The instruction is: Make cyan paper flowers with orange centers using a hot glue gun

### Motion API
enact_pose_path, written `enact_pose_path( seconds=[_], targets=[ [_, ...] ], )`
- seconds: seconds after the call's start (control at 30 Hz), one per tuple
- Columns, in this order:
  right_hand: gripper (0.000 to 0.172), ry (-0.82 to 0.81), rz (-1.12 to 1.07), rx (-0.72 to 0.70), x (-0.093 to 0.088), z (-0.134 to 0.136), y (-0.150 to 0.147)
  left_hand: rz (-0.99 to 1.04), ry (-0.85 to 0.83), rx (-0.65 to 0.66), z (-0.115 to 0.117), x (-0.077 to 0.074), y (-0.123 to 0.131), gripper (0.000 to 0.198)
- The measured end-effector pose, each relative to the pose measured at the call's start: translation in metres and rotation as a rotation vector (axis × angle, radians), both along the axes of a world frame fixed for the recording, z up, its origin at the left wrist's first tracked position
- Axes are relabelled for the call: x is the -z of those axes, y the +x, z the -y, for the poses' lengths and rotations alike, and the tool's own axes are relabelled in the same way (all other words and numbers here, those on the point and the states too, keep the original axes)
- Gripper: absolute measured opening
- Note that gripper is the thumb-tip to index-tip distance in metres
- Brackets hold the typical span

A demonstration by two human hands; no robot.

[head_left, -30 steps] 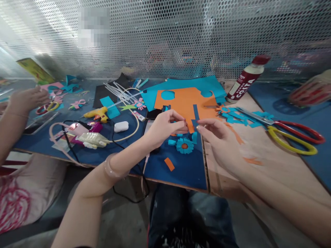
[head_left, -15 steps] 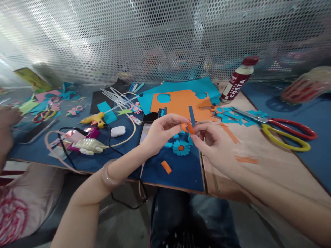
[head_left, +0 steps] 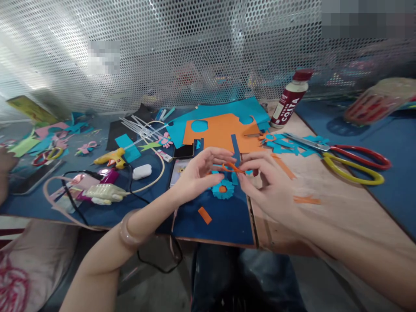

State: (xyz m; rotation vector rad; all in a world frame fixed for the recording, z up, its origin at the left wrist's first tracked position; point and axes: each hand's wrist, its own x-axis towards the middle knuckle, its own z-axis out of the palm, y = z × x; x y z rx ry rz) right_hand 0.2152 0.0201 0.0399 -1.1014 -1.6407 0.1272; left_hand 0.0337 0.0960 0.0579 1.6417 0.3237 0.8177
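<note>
My left hand [head_left: 198, 173] and my right hand [head_left: 266, 182] meet over the table's middle, both pinching a small curled orange paper strip [head_left: 231, 167] between their fingertips. Just below the strip lies a teal paper flower [head_left: 222, 189] with an orange centre on the dark blue mat [head_left: 227, 216]. A short orange paper piece [head_left: 204, 215] lies on the mat nearer to me. Behind my hands are an orange sheet [head_left: 221, 130] with cut-outs and a teal sheet [head_left: 227, 110].
Large scissors [head_left: 351, 162] with red and yellow handles lie right, beside teal scraps [head_left: 289, 145]. A Costa bottle [head_left: 290, 100] stands behind. A yellow glue gun [head_left: 108, 158], white earbud case [head_left: 142, 171], cords and a phone [head_left: 183, 151] lie left. Another person's hand [head_left: 4, 167] shows at the far left.
My hands have come together on the orange strip and bent it into a curl. They have lowered slightly toward the teal flower. The person at the left drew their hand back.
</note>
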Motion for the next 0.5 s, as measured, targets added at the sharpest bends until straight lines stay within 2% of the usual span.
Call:
enact_pose_path(
  seconds=[0.13, 0.23, 0.33, 0.5],
  targets=[
    [0.012, 0.018, 0.078, 0.027, -0.001, 0.0011, 0.0014, -0.143, 0.21, -0.131, 0.0048, -0.0028, 0.0004, 0.023],
    [0.014, 0.029, 0.108, 0.026, -0.0024, 0.0016, 0.0009, -0.152, 0.272, -0.177, 0.0054, 0.0001, 0.0036, 0.011],
    [0.014, 0.001, 0.076, 0.003, -0.0036, 0.0015, 0.0005, -0.137, 0.234, -0.216, 0.0043, 0.0034, 0.0065, 0.01],
    [0.01, -0.02, 0.0, -0.006, -0.0039, 0.0015, -0.0001, -0.087, 0.081, -0.22, 0.0056, 0.0046, 0.0083, 0.013]
  ],
)
